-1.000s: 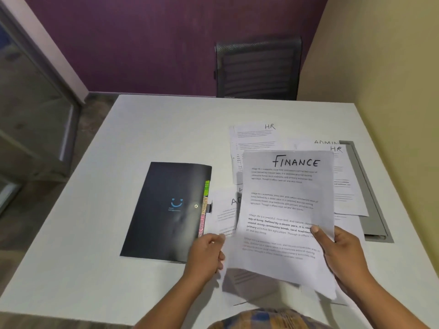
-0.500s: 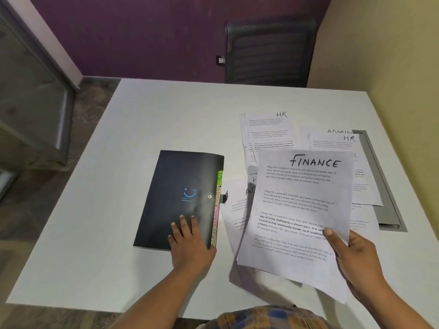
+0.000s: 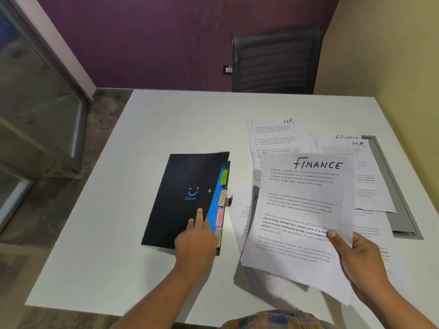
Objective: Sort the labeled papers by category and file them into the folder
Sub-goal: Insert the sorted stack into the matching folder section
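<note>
Left hand apparently pinches the folder ajar; right hand grips the FINANCE sheet — nothing visibly filed; HR, ADMIN papers wait.

- An office room: a white worktop with a black mesh chair behind it.
- A glass partition at the left.
- Papers headed HR, ADMIN, FINANCE.

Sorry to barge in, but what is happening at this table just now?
A person is filing labelled papers. Their left hand holds the cover of the black folder raised, showing its coloured tabs. Their right hand holds a FINANCE sheet above the table. HR and ADMIN sheets lie on the table behind it.
</note>
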The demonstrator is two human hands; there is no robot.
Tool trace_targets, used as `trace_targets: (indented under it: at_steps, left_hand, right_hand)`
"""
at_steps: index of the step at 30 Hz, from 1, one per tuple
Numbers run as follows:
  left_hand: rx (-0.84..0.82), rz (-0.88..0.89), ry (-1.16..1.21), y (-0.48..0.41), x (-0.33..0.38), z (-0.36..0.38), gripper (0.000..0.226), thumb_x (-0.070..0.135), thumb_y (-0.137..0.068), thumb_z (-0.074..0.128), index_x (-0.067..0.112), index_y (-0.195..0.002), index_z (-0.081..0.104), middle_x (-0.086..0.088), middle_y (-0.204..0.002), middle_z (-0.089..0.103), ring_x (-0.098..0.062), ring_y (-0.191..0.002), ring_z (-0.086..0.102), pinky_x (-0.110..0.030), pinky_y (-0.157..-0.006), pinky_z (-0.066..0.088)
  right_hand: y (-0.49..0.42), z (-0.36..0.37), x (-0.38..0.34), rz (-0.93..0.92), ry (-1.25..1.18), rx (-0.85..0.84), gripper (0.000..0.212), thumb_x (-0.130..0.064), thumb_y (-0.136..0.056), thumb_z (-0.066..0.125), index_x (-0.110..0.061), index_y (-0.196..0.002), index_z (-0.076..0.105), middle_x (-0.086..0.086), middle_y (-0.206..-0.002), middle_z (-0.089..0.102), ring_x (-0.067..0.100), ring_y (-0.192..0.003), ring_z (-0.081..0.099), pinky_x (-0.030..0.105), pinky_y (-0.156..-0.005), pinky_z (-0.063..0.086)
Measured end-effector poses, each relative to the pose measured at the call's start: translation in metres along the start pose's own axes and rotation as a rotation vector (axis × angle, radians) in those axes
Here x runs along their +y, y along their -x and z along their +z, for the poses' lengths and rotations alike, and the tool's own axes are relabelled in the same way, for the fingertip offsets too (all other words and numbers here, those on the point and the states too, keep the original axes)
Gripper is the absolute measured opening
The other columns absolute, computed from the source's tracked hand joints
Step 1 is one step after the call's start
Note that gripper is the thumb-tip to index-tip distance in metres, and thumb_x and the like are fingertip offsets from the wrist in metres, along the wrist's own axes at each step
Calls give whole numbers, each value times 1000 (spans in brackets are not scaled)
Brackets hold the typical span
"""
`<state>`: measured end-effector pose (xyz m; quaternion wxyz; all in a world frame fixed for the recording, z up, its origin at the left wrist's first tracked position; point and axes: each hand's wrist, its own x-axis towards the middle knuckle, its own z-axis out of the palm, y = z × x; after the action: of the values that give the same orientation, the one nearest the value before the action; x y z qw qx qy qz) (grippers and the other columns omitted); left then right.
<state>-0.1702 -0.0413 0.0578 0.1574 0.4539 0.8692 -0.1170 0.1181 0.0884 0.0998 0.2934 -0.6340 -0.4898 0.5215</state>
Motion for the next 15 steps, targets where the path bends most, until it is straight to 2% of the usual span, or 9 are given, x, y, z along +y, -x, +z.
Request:
trace_targets:
  at_steps: [2,4,7,10,12,13,15]
  left_hand:
    - [162,-34,70,7,-6,-4,83,66,-90,47,18,-153,23,2,-158,30,-15,-116,59,-26,-77,54]
    - [219,-41,106,10,-12,-6,95,74,-83,50,18,-154,20,4,-157,30,-13,-112,60,-24,-78,54]
    - [176,-18,105,10,-16,-1,87,56,-90,59,16,-155,16,2,-163,16,-12,-112,60,-24,-76,57]
    - [166,-7,92,12,-17,-3,75,27,-98,57,15,-156,12,5,-166,7,-13,-85,58,-20,-68,54]
    - [161,9,104,15,-16,-8,74,15,-99,54,16,-157,8,8,-166,4,-14,-77,51,-20,-66,47]
    - [149,34,120,15,-15,-11,75,13,-98,53,19,-158,7,9,-166,3,-15,-82,54,-20,-68,48]
    - [131,113,145,15,-17,-10,77,15,-98,56,24,-157,9,7,-166,5,-15,-104,60,-21,-75,54]
  right_hand:
    - [0,2,-3,-4,-3,-8,5,-24,-89,70,-22,-87,74,-7,-78,78,30,-83,73,52,-84,57]
    - [0,4,-7,-8,-14,-19,4,-22,-90,69,-22,-89,73,-10,-75,78,28,-81,73,47,-80,58]
    - [2,4,-11,-7,-32,-32,4,-20,-91,67,-20,-91,72,-12,-73,77,26,-79,72,38,-76,55]
    - [3,3,-13,-6,-24,-34,6,-19,-91,67,-22,-89,72,-12,-73,77,26,-80,72,39,-79,54]
    - [3,1,-12,1,-16,-31,7,-18,-91,67,-21,-88,73,-11,-74,77,26,-81,72,42,-82,55]
    - [2,-1,-12,4,-13,-28,7,-18,-91,68,-21,-88,73,-9,-76,78,27,-82,72,46,-84,56]
    - [3,-2,-11,7,-10,-31,5,-19,-91,68,-20,-89,73,-7,-79,78,29,-84,73,51,-87,56]
